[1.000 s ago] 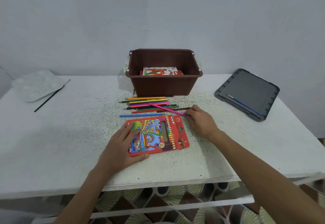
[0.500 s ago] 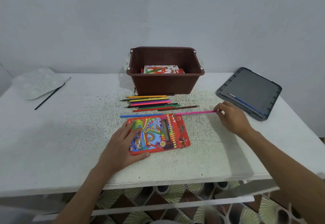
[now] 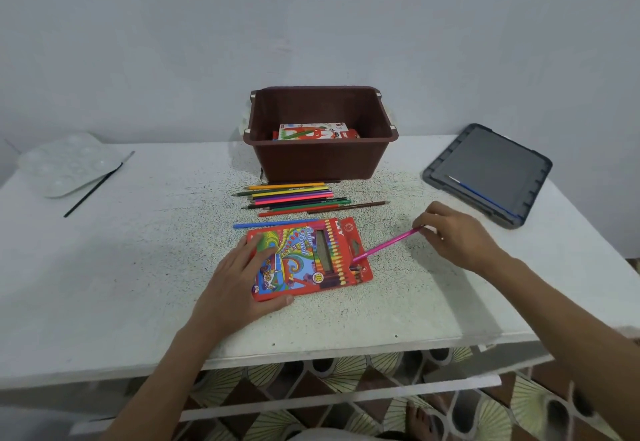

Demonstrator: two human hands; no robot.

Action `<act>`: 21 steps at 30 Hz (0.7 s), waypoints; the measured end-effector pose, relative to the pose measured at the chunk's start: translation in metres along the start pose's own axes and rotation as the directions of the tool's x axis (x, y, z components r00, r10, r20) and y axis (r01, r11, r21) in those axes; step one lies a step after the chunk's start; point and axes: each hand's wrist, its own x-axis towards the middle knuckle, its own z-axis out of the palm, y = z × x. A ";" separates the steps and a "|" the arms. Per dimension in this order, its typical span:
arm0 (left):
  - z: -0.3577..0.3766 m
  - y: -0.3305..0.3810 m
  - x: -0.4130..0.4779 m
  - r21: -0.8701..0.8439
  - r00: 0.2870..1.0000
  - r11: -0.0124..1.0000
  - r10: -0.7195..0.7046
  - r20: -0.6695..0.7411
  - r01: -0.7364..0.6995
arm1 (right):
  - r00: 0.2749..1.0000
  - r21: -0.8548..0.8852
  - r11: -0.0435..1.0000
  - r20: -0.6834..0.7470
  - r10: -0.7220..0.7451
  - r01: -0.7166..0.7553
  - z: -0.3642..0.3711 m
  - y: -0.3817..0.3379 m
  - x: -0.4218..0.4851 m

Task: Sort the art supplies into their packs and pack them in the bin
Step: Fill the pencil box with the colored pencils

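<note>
1. Left hand (image 3: 242,284) flat, fingers straight, pressing red pencil pack (image 3: 311,257) onto desk (image 3: 138,284).
2. Right hand (image 3: 453,232) pinches pink pencil (image 3: 388,243) by its end; tip reaches pencil pack, left of that hand, possibly inside the flap.

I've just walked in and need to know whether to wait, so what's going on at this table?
A person is packing coloured pencils. Their left hand presses flat on the red pencil pack lying on the table. The right hand pinches a pink pencil by its back end, with the tip at the pack's right-hand end. More loose pencils lie between the pack and the brown bin, which holds another pack.
</note>
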 end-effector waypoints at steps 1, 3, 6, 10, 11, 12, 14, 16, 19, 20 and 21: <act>0.000 0.000 0.000 0.003 1.000 1.000 0.001 0.000 -0.001 | 1.000 0.020 1.000 0.014 -0.024 0.023 0.003 -0.007 0.001; 0.000 0.000 0.000 0.002 1.000 1.000 -0.002 0.005 0.002 | 0.997 0.059 0.996 0.035 -0.071 0.069 0.010 -0.021 0.003; 0.000 0.000 0.000 0.003 1.000 1.000 -0.005 0.009 0.005 | 0.990 0.129 0.986 0.080 -0.118 0.108 0.022 -0.044 0.004; 0.000 -0.001 0.000 0.003 1.000 1.000 -0.003 0.008 0.003 | 0.982 0.241 0.964 0.124 -0.144 0.110 0.039 -0.071 0.005; 0.000 -0.001 0.000 0.003 1.000 1.000 -0.003 0.009 0.003 | 0.981 0.266 0.959 0.133 -0.142 0.103 0.042 -0.076 0.005; 0.000 -0.001 0.000 0.003 1.000 1.000 -0.003 0.007 0.003 | 0.981 0.285 0.955 0.141 -0.132 0.087 0.045 -0.080 0.006; 0.000 -0.001 0.000 0.000 1.000 1.000 -0.002 0.005 0.002 | 0.984 0.311 0.950 0.153 -0.087 0.036 0.049 -0.083 0.006; 0.000 -0.001 0.000 0.000 1.000 1.000 0.000 0.003 0.000 | 0.985 0.335 0.942 0.167 -0.039 -0.020 0.052 -0.081 0.006; 0.001 -0.001 0.000 -0.001 1.000 1.000 0.007 -0.005 -0.007 | 0.982 0.342 0.939 0.183 -0.037 -0.028 0.054 -0.079 0.006; 0.001 -0.001 0.000 -0.003 1.000 1.000 0.011 -0.009 -0.011 | 0.982 0.343 0.939 0.187 -0.040 -0.027 0.054 -0.079 0.006; 0.001 -0.001 0.000 -0.007 1.000 1.000 0.016 -0.013 -0.016 | 0.981 0.344 0.938 0.190 -0.040 -0.028 0.054 -0.079 0.006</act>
